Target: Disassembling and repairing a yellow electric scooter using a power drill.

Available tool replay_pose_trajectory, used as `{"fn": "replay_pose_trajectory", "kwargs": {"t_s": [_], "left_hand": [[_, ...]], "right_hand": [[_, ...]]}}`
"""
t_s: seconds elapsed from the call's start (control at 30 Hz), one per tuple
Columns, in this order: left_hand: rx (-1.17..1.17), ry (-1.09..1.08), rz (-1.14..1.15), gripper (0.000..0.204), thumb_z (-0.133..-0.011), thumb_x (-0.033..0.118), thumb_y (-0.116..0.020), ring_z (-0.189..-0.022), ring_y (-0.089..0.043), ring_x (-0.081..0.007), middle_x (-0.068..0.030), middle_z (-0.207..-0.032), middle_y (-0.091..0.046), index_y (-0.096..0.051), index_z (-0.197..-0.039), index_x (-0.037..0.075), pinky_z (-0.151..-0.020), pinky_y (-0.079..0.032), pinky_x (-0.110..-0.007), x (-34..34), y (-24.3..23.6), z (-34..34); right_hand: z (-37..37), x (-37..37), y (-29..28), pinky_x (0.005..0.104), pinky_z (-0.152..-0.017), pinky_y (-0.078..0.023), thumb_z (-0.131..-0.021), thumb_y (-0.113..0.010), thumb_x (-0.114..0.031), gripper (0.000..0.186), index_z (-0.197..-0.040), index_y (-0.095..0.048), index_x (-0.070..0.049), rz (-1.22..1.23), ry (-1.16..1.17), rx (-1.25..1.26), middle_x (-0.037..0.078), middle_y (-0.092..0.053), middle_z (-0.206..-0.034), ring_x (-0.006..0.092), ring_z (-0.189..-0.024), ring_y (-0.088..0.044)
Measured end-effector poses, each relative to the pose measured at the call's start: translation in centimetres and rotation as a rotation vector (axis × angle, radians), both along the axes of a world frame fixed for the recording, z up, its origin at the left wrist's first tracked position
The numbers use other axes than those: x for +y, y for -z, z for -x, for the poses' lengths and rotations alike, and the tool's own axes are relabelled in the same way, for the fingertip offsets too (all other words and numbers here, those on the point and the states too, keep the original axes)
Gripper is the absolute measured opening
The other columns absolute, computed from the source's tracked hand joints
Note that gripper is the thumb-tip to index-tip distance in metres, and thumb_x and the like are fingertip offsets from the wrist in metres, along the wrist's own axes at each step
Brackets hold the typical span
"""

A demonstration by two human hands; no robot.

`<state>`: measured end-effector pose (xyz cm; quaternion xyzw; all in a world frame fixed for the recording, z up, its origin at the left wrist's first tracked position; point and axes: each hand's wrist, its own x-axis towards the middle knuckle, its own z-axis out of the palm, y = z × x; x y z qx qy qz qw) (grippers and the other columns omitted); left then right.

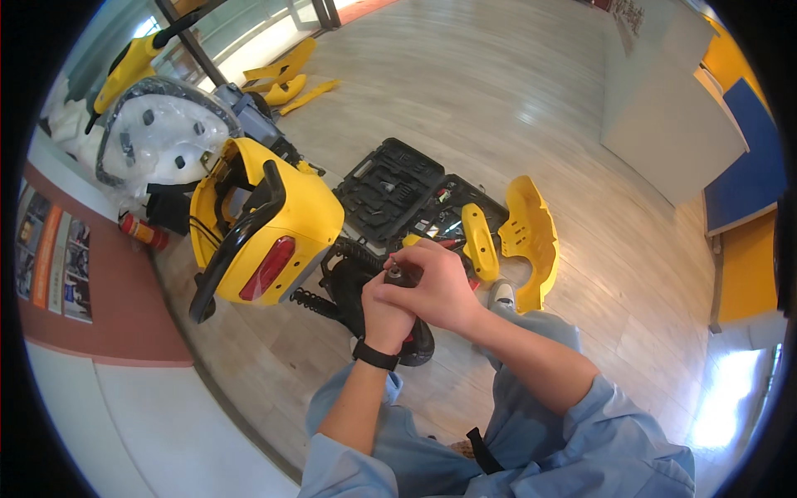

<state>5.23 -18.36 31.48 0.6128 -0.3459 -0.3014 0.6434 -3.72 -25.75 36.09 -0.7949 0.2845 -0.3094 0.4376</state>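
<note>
In front of my lap, both hands come together around what looks like a cordless drill (399, 275), its dark round chuck facing up toward me. My left hand (387, 315), below a black wristband, is closed around the tool; its body is mostly hidden. From the right, my right hand (442, 286) closes over the chuck, thumb and fingers pressed on it. Just beyond my hands stands a yellow vehicle body (311, 203) with a black curved bar (241, 236) and a red tail light (268, 268). A black wheel (418, 344) shows below my hands.
An open black tool case (390, 187) lies on the floor ahead. Yellow panels (531, 241) rest beside it, with more yellow parts (290, 70) farther off. A plastic-wrapped seat (170, 137) stands left, near a fire extinguisher (143, 231). A white counter (672, 108) rises at right.
</note>
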Motion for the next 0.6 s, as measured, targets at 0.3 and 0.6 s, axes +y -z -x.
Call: {"fn": "replay_pose_trajectory", "kwargs": {"t_s": [0.3,0.6], "left_hand": [[-0.133,-0.091,0.093,0.025,-0.072,0.008,-0.076,-0.081,-0.062,-0.0104,-0.0043,-0.086,-0.068,-0.064,-0.093,0.001,-0.072,-0.05,-0.026,0.6,-0.4,0.2],[-0.453,-0.139,0.371,0.025,-0.068,0.005,-0.077,-0.077,-0.063,-0.0154,-0.0033,-0.087,-0.063,-0.061,-0.087,0.007,-0.067,-0.05,-0.029,0.3,-0.4,0.1]], "right_hand": [[0.6,0.4,-1.0,0.0292,-0.063,-0.049,-0.065,-0.086,-0.021,0.038,-0.095,-0.072,-0.004,0.154,-0.115,-0.174,0.006,-0.056,-0.082,0.0164,-0.067,-0.058],[1.8,0.4,-0.7,0.0332,-0.068,-0.047,-0.064,-0.086,-0.019,0.039,-0.097,-0.071,-0.007,0.339,-0.192,-0.35,0.006,-0.053,-0.083,0.0228,-0.078,-0.054]]}}
